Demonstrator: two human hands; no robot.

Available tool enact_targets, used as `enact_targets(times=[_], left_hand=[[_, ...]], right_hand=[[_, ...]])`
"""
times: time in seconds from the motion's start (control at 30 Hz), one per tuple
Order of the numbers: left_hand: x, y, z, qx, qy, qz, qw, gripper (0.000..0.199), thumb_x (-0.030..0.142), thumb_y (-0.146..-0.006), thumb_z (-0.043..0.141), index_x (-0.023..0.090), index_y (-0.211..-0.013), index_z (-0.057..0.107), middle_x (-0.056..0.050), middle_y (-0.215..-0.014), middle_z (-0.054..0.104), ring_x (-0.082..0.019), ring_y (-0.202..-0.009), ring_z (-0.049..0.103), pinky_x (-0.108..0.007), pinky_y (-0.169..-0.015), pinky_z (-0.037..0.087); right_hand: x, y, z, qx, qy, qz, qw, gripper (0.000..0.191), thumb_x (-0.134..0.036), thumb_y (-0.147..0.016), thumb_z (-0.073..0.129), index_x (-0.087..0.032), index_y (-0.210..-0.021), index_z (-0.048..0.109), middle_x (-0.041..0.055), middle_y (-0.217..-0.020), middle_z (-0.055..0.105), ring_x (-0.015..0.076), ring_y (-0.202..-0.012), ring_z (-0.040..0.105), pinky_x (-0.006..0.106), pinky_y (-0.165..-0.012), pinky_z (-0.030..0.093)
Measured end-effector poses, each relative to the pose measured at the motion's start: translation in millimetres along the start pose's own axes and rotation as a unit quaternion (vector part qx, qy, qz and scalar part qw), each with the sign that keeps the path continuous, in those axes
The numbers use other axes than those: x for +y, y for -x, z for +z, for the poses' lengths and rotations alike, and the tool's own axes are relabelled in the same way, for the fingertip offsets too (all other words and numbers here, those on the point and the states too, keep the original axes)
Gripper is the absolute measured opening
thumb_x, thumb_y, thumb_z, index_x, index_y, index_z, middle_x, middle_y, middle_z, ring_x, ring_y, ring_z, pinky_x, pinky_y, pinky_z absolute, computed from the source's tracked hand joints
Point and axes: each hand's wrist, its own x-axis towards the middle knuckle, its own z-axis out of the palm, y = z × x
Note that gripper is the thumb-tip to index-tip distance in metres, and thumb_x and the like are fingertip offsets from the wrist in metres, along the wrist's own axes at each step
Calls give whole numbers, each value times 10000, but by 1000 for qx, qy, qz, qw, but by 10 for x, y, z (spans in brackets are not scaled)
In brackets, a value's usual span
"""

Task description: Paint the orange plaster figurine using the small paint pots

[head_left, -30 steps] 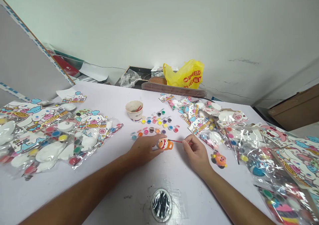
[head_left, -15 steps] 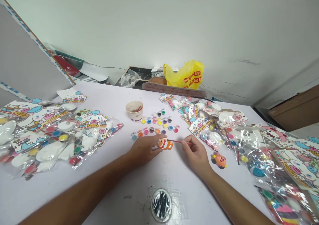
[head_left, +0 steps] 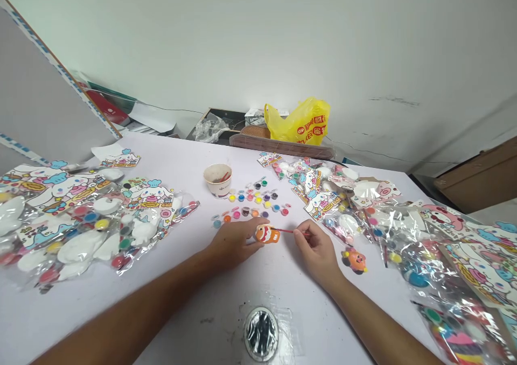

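Note:
Between the thumb and fingers of my left hand [head_left: 236, 242] is a small figurine [head_left: 268, 234], painted orange with white and red parts. My right hand [head_left: 317, 246] pinches a thin red paintbrush [head_left: 287, 231], its tip at the figurine's upper right side. Just beyond the hands lie strips of small paint pots [head_left: 255, 212] in many colours, lids open. Behind them stands a paper cup [head_left: 218, 180] with murky liquid and a red stick-like thing in it. An orange painted figurine [head_left: 355, 260] with yellow and dark parts rests right of my right hand.
Clear bags of white figurines and paints [head_left: 84, 241] spread over the left of the white table [head_left: 169, 311]. More such bags [head_left: 404, 225] cover the right. A round metal-rimmed disc [head_left: 260, 332] is at the near edge. A yellow plastic bag [head_left: 301, 123] sits beyond the far edge.
The figurine has turned slightly in my left hand. The brush tip has shifted a little along its upper right side; both hands keep their holds.

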Motion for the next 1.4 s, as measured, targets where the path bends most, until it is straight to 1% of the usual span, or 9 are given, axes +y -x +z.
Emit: enact_targets(times=[0.13, 0.23, 0.37, 0.57, 0.8, 0.93, 1.07, 1.2, 1.4], left_hand=[[3, 8, -3, -2, 3, 1, 1000, 478, 369, -845, 613, 270, -1308, 543, 20, -847, 677, -178, -697, 625, -247, -697, 443], [0, 12, -3, -2, 5, 1, 1000, 485, 385, -844, 613, 271, -1310, 539, 19, -852, 678, -182, -705, 631, -249, -685, 442], [2, 12, -8, -2, 8, 1, 1000, 494, 392, -842, 619, 266, -1313, 537, 13, -863, 683, -188, -709, 632, -255, -681, 442], [25, 15, -19, -2, 7, -5, 1000, 485, 377, -841, 626, 259, -1304, 543, 9, -872, 685, -186, -705, 630, -250, -670, 432], [29, 12, -18, 1, 1, -2, 1000, 456, 360, -845, 622, 249, -1283, 555, 18, -821, 664, -179, -686, 619, -247, -670, 427], [11, 10, -7, 3, -5, 7, 1000, 402, 344, -865, 573, 270, -1260, 564, 30, -786, 649, -174, -678, 613, -244, -665, 422], [-13, 9, 8, 4, -9, 17, 1000, 391, 313, -871, 537, 282, -1259, 564, 34, -763, 640, -172, -668, 602, -247, -672, 419], [-21, 8, 14, 8, -10, 17, 1000, 376, 334, -878, 537, 274, -1248, 570, 37, -746, 630, -166, -649, 589, -246, -666, 414], [-14, 3, 9, 7, -7, 21, 1000, 360, 332, -889, 523, 274, -1240, 573, 42, -726, 616, -160, -639, 579, -241, -655, 408]], right_hand=[[-12, 3, 3, 19, 0, 5, 1000, 259, -382, -895, 534, -226, -700, 464, -65, -578, 354, 123, -525, 323, 256, -502, 264], [-8, 1, 8, -1, -2, 4, 1000, 252, -390, -884, 553, -226, -708, 479, -67, -566, 352, 123, -515, 315, 257, -495, 259], [2, -6, 11, 20, -3, 10, 1000, 274, -410, -878, 563, -227, -698, 468, -66, -560, 353, 122, -512, 312, 256, -492, 254], [1, -2, 10, 13, -3, 15, 1000, 272, -412, -868, 573, -231, -694, 469, -72, -547, 342, 122, -501, 307, 255, -487, 248], [-9, -10, 1, 26, -1, 6, 1000, 269, -400, -881, 549, -224, -692, 473, -57, -577, 372, 126, -529, 340, 255, -502, 279], [-9, -24, 0, 4, -17, 15, 1000, 279, -421, -857, 585, -221, -689, 487, -66, -548, 362, 119, -504, 323, 252, -481, 258], [-22, -33, -1, 25, -29, 27, 999, 293, -426, -846, 590, -224, -672, 469, -64, -551, 370, 115, -500, 321, 250, -480, 256], [-36, -36, -6, -4, -39, 29, 999, 295, -446, -829, 600, -220, -672, 495, -64, -538, 382, 117, -497, 330, 249, -480, 267], [-26, -41, -7, 1, -48, 36, 998, 321, -479, -843, 572, -231, -674, 458, -65, -545, 365, 119, -495, 315, 252, -478, 248]])
